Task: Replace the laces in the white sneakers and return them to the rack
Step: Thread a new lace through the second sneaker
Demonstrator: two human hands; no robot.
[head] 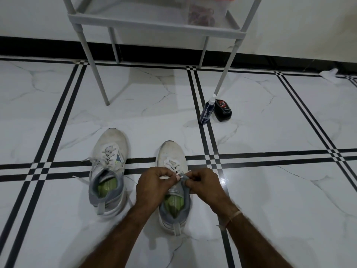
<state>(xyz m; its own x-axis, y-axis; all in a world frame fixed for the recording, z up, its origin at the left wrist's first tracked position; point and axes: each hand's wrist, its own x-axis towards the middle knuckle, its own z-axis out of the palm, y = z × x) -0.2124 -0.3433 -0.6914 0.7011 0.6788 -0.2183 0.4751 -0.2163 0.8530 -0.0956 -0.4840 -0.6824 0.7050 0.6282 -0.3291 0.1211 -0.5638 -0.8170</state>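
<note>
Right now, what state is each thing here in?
Left sneaker: laced, untied, on floor.
Right sneaker: partly laced, on floor.
Lace: tip pinched by left hand.
Right hand: pinches right sneaker's tongue.
Spray bottle: upright, capped.
Black tin: closed.
Rack: standing.

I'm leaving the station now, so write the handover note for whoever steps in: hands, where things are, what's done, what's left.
Left hand pinches the lace end. Right hand pinches the grey top edge of the near sneaker.
Both sneakers stand on the floor in front of the rack. The second sneaker is laced, with its ends loose.
Done: near sneaker laced almost to the top.
Left: finish the top eyelets, probably tie both, and set the pair on the rack.
</note>
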